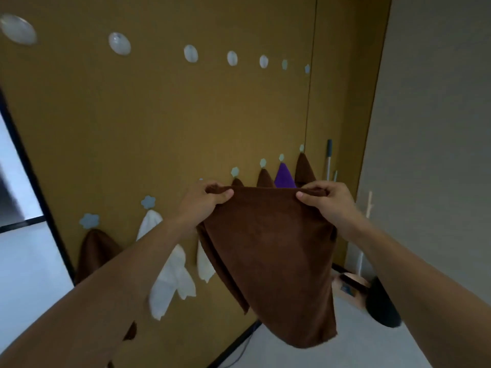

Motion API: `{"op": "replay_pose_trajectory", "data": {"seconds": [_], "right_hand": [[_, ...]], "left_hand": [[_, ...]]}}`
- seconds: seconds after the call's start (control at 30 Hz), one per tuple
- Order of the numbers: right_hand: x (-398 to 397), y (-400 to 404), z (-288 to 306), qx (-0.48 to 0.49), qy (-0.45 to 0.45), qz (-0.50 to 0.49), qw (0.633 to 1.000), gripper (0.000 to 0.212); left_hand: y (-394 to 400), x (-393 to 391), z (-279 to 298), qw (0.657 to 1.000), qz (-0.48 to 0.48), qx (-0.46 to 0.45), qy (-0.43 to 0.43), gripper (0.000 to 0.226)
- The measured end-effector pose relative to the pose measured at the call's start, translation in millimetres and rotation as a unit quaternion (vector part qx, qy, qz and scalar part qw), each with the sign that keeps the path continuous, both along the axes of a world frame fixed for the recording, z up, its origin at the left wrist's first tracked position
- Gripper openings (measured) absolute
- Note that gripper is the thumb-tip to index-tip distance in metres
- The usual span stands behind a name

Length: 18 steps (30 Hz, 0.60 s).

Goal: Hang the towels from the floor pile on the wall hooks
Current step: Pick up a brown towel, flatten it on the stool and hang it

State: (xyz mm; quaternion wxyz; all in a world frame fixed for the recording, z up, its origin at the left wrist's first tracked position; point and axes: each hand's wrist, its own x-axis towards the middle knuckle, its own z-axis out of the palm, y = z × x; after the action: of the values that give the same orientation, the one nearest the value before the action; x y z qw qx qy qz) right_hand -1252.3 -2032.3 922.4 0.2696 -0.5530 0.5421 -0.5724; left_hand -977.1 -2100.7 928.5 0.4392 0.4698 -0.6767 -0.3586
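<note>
A brown towel hangs in front of me, stretched by its top edge. My left hand pinches the left corner and my right hand pinches the right corner. Behind it the ochre wall carries a lower row of pale flower-shaped hooks. On that row hang a brown towel at the left, a white towel, a purple towel and further brown towels. An upper row of round white hooks has nothing on it. The floor pile is out of sight.
A dark-framed glass panel stands at the left. A mop or broom handle leans in the right corner by the grey wall. A copper-coloured object and a black rounded thing sit on the pale floor.
</note>
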Motion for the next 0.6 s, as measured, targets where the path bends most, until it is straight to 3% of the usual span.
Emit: {"op": "replay_pose_trajectory", "data": {"seconds": [0.1, 0.37, 0.6], "right_hand": [[22.8, -34.0, 15.9, -0.019, 0.021, 0.036, 0.999, 0.005], [113.8, -126.2, 55.8, -0.084, 0.099, 0.099, 0.987, 0.008], [208.9, -195.0, 111.0, -0.212, 0.210, 0.154, 0.942, 0.010]], "left_hand": [[-10.7, 27.0, 15.1, 0.999, 0.034, -0.013, -0.018, 0.022], [-47.7, 126.4, 54.0, 0.990, 0.115, -0.067, -0.047, 0.016], [-66.2, 222.1, 98.3, 0.959, 0.157, -0.214, -0.100, 0.021]]}}
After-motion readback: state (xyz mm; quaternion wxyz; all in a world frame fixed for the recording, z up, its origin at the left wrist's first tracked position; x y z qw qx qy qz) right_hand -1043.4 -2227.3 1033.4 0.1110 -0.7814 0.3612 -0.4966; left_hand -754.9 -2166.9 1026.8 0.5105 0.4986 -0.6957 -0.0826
